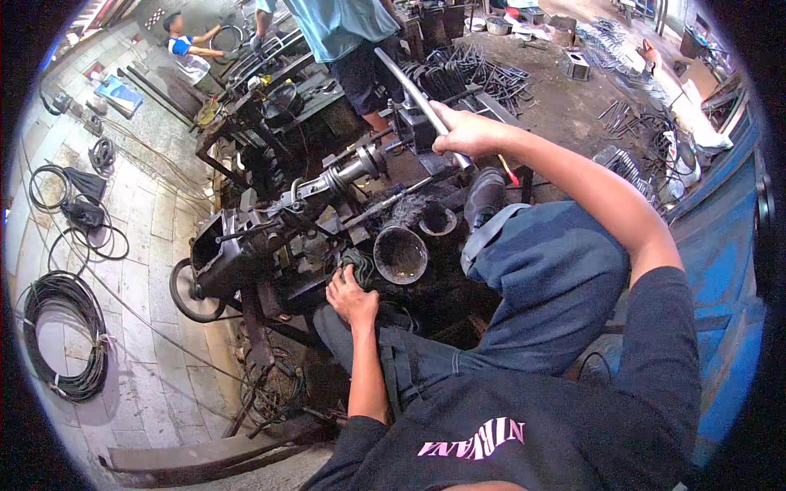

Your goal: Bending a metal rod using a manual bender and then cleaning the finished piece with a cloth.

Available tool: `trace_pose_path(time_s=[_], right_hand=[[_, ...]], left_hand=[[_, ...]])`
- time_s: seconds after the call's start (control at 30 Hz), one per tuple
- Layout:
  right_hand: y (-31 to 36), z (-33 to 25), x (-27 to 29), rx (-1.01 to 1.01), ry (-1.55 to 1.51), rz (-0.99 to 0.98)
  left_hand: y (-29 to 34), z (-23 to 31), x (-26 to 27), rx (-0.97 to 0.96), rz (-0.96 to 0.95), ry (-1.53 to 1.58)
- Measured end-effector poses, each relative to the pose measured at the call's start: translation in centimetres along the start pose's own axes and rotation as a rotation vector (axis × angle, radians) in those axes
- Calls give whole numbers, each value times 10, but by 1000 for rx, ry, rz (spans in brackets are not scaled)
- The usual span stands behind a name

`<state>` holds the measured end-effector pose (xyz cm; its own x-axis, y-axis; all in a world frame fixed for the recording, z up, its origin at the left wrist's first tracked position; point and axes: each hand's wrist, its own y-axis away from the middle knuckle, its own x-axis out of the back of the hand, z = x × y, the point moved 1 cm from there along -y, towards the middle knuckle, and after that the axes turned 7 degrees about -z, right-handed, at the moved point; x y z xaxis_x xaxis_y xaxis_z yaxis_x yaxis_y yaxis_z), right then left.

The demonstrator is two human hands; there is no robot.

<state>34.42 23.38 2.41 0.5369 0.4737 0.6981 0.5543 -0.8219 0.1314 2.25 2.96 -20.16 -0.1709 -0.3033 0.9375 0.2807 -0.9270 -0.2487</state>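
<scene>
My right hand (468, 133) is closed round a grey metal bar (409, 88), which slants from upper left down toward my knee. Just left of that hand lies a dark, greasy lathe-like machine with a round metal chuck (364, 166) and a headstock (233, 254). Down by the machine's near side, my left hand (354, 299) has its fingers over a bunched dark rag (358, 267); the fingertips are partly lost against the cloth. Next to the rag stands a round metal pot (400, 254), with a smaller dark pot (438, 219) beyond it.
A person in a light blue shirt (344, 29) stands across the machine; another person (188, 49) sits far left holding a ring. Bent rods (483, 74) are heaped on the floor. Coiled black cable (65, 335) hangs on the left wall. Blue metal panels (729, 245) stand at right.
</scene>
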Motion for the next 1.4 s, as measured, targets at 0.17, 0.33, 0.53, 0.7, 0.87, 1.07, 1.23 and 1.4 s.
trace_pose_path(time_s=[0.17, 0.33, 0.53, 0.7, 0.87, 1.07, 1.23, 1.4], right_hand=[[-6, 9, -1, -28, -78, -12], [-10, 13, -4, 35, -34, 18], [0, 11, -1, 51, -62, 10], [-4, 7, -3, 81, -29, -2], [-6, 29, -2, 106, 33, 78], [4, 43, -15, 36, -220, 75], [21, 87, -63, 70, 317, -34], [-2, 82, -149, 117, 328, 82]], left_hand=[[1, 3, 0, -17, 23, 4], [1, 3, 1, -16, 10, -35], [4, 16, 15, 0, -121, -183], [-1, 16, 4, 86, -304, -372], [-1, 10, -15, 51, -193, -397], [-5, 8, -12, 31, -180, -423], [-6, 1, -15, 28, -88, -428], [-5, 7, -21, -19, -34, -323]])
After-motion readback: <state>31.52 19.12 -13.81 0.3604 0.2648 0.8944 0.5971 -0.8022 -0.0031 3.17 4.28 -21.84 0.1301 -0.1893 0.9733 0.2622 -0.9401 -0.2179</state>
